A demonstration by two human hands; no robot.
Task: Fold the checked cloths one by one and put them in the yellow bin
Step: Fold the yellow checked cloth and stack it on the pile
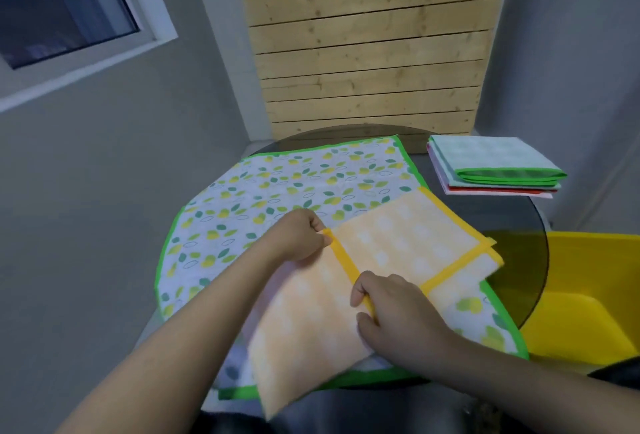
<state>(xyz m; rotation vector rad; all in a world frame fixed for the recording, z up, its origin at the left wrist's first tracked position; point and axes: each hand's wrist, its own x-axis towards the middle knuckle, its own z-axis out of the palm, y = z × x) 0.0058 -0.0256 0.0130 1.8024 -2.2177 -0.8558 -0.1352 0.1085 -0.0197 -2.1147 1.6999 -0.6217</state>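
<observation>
A round table (512, 262) with a dark, tinted glass top was set in a corner, partly covered by a leaf-printed mat (277, 191) edged in green. Behind it, a panel of pale, knotty horizontal wooden planks (367, 42) was fixed between plain grey walls (104, 191). A white-framed window (62, 8) was seen on the left wall, its pane dark. The light was dim and cool.

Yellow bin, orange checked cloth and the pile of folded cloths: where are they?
yellow bin (585, 316), head view, on its inner wall.
orange checked cloth (398, 243), head view, on the folded-over upper layer.
pile of folded cloths (485, 153), head view, on the top green-edged cloth.
</observation>
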